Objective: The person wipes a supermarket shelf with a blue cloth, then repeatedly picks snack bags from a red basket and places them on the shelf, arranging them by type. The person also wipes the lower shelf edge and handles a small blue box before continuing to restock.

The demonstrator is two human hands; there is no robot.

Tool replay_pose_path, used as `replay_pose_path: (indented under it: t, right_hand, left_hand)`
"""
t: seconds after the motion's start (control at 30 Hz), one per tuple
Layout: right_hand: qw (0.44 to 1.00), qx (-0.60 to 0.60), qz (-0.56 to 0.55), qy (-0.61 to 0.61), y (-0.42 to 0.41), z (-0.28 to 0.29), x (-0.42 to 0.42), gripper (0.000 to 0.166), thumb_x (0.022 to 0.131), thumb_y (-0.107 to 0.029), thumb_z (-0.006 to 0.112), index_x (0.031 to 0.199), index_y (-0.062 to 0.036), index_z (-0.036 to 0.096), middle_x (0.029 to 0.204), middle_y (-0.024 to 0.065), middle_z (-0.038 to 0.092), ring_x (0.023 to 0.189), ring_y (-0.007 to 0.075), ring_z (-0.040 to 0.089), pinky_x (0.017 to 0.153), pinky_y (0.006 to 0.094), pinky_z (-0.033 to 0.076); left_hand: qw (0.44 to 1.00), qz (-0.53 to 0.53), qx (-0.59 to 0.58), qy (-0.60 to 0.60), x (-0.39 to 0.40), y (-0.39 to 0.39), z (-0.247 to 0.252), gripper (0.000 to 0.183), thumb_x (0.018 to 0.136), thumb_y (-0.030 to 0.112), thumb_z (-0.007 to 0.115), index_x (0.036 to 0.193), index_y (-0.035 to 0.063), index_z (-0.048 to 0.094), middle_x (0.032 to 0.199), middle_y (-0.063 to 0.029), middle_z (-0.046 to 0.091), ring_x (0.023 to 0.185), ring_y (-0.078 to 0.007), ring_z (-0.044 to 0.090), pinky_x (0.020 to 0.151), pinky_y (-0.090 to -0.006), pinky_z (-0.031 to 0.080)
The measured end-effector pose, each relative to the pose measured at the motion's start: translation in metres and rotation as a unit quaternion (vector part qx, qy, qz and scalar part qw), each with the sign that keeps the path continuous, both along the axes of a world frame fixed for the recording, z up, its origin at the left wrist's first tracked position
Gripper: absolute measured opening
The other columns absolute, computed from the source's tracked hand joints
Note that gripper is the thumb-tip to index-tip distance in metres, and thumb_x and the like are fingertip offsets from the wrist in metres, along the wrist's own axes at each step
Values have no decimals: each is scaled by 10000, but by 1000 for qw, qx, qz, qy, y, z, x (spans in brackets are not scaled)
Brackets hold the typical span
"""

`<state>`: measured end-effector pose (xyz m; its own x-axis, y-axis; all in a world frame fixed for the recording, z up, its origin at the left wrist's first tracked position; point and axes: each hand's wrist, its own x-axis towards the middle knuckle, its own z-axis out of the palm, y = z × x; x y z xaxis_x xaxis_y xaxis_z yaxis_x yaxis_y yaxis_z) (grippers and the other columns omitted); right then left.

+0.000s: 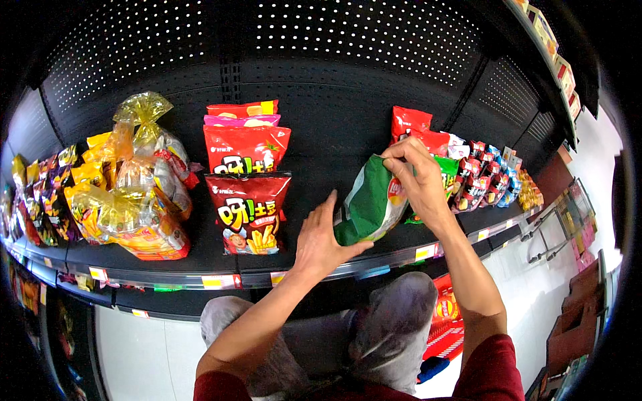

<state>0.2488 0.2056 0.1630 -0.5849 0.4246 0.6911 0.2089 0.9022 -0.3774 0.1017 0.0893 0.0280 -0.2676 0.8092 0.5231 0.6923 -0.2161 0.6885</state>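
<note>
My right hand [419,175] pinches the top corner of a green Lay's chip bag [373,200], tilted above the black shelf [311,175]. At the bag's lower end is my left hand [323,238], fingers spread and thumb stretched along its bottom edge; whether it presses on the bag I cannot tell. Left of my hands, a brown-red snack bag [249,215] stands upright at the front of a row, with a red snack bag [246,145] behind it. More red bags [409,120] are partly hidden behind my right hand.
Yellow snack multipacks [135,215] stand on the left. Dark red snack packs [471,185] line the right side. Price tags [220,281] run along the shelf's front edge. A red basket [444,336] is beside my knee, and a metal cart [562,215] stands farther right.
</note>
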Motion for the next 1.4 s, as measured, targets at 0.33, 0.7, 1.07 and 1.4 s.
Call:
replay_pose_path:
  t: [0.33,0.7,1.07,1.4]
  right_hand:
    - [997,-51,-2,65,-25,5,27,65,907,-53,655,932,7,650,887,71,608,870,177,593,803,300,463]
    - [993,-87,-41,65,-34,15,44,90,914,-77,671,930,9,646,868,40,618,822,114,572,766,266,459]
    - [983,-162,-69,-58,-34,33,93,160,905,-129,694,972,16,681,894,78,702,829,124,660,741,282,518]
    - [983,-51,-176,5,-59,56,192,150,931,-138,659,945,11,666,860,39,662,828,93,609,734,266,491]
  left_hand:
    - [993,-82,5,-80,14,-12,-10,755,731,330,855,1298,-15,495,1179,-227,611,1116,-363,616,964,-417,487]
    - [972,-159,26,-169,11,-16,-12,487,723,178,884,1079,11,596,933,-114,660,875,-163,629,791,-325,506]
    - [919,-255,-44,-296,15,-24,-14,455,765,144,866,1113,11,605,1003,-31,677,942,-90,589,848,-281,492]
    - [927,-229,-8,-295,16,-14,-11,602,891,210,678,1425,34,464,1270,-120,612,1029,-159,619,785,-261,511]
